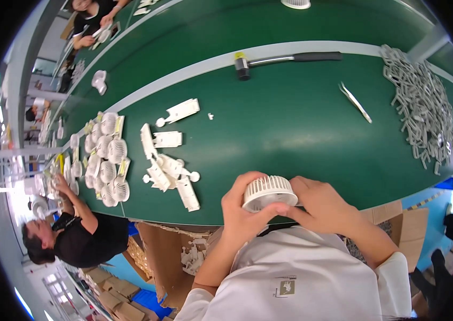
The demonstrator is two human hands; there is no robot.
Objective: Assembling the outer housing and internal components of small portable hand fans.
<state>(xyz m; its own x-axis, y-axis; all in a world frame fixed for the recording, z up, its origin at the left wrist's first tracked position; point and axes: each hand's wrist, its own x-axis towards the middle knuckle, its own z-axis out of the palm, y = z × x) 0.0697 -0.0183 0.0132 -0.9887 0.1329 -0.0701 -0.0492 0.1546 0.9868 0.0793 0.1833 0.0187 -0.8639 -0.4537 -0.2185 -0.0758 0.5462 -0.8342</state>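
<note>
A round white slatted fan housing (270, 188) is held just over the near edge of the green table. My left hand (241, 208) wraps round its left side, with the thumb across the lower front. My right hand (324, 206) is closed at its right side, fingers bent against the rim; whether a small piece is pinched there is hidden. Left of my hands lies a loose group of white plastic handle parts (169, 167). A tiny white piece (210, 116) rests apart from them.
A mallet (242, 67) lies by the grey rail; tweezers (356, 102) are to the right. Grey metal clips (418, 107) heap at far right. Small white fans (110, 155) stand in rows at left, near a co-worker (85, 235). Below the edge is a cardboard box (165, 262).
</note>
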